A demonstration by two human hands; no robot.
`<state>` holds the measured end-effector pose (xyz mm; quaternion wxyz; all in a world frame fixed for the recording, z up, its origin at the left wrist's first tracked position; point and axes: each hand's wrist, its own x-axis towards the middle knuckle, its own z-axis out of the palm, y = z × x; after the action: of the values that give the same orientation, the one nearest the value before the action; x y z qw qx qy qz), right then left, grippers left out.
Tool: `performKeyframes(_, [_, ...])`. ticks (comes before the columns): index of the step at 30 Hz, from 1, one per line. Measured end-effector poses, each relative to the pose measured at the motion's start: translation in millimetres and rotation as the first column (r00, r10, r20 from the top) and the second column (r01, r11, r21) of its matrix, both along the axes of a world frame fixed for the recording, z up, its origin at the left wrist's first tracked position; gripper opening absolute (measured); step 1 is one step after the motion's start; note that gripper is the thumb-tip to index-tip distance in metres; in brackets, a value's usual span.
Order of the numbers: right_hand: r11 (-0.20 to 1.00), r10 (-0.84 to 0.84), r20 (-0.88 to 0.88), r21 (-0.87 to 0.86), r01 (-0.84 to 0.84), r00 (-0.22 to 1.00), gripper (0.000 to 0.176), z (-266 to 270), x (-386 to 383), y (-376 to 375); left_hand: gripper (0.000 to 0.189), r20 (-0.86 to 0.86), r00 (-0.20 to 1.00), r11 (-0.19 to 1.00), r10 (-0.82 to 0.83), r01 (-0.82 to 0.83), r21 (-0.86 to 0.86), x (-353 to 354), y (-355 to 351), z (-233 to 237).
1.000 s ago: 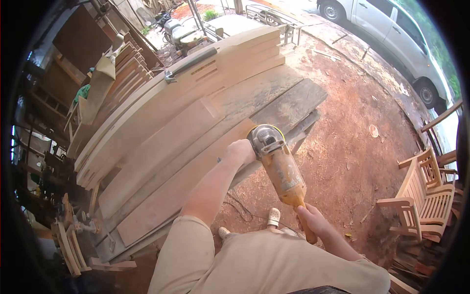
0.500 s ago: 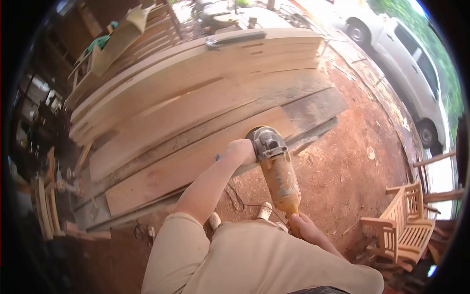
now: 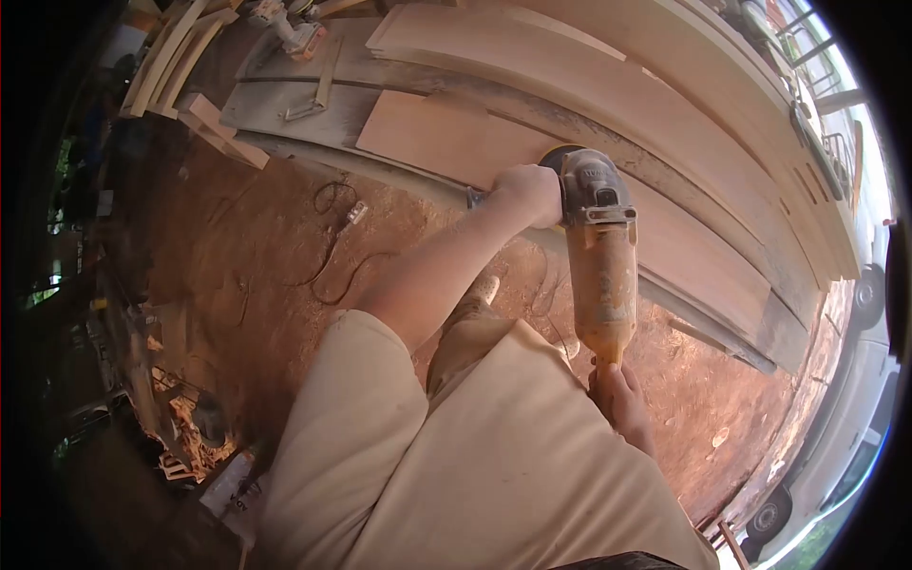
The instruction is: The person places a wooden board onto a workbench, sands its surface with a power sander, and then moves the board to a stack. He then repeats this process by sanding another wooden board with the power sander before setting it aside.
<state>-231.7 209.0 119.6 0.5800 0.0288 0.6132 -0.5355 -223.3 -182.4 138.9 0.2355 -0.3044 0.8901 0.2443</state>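
A large yellow angle grinder, dusty and with a dark gear head, is held over a reddish-brown board. Its round disc shows only in part, at the board's surface. My left hand is closed at the side of the gear head; the part it grips is mostly hidden beneath the fingers. Around the narrow rear handle of the grinder my right hand is wrapped. The board lies flat on a grey, worn plank, crossing in front of my body.
Behind lie more long boards. A cordless drill and a small wooden piece rest at the bench's far left. A cable with a socket lies on the reddish dirt floor. At right stands a vehicle.
The view has swung round to the left. Still held in both hands, the grinder has moved from near the board's right end to around its middle.
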Motion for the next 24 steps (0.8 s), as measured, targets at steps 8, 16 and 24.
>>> performKeyframes(8, [0.949, 0.314, -0.131, 0.024, -0.314, 0.940, 0.030, 24.1, 12.4, -145.2, 0.033, 0.066, 0.986, 0.986, 0.154, -0.148, -0.082, 93.9, -116.6, -13.7])
performKeyframes(16, [0.893, 0.449, -0.076, 0.060, -0.445, 0.890, 0.037, 25.9, 33.3, -254.0, 0.038, 0.075, 0.961, 0.952, 0.267, -0.251, -0.176, 163.5, -216.9, -36.0])
performKeyframes(24, [0.837, 0.545, -0.138, 0.035, -0.546, 0.827, 0.053, 17.6, 32.3, -307.5, 0.038, 0.142, 0.974, 0.967, 0.177, -0.146, -0.207, 164.0, -308.4, -84.8])
